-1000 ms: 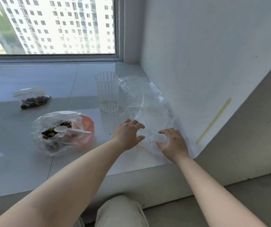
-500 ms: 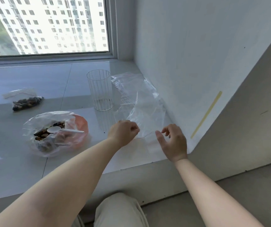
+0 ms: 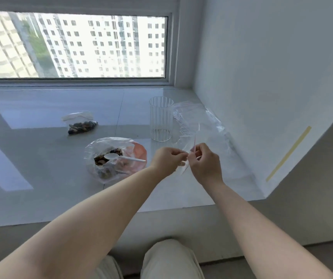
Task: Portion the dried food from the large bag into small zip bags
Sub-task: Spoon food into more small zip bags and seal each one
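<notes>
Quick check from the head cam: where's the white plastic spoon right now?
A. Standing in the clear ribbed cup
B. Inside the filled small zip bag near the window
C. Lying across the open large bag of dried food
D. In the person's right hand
C: the white spoon lies across the mouth of the large bag, bowl over the dried food, while both hands pinch an empty small zip bag.
</notes>
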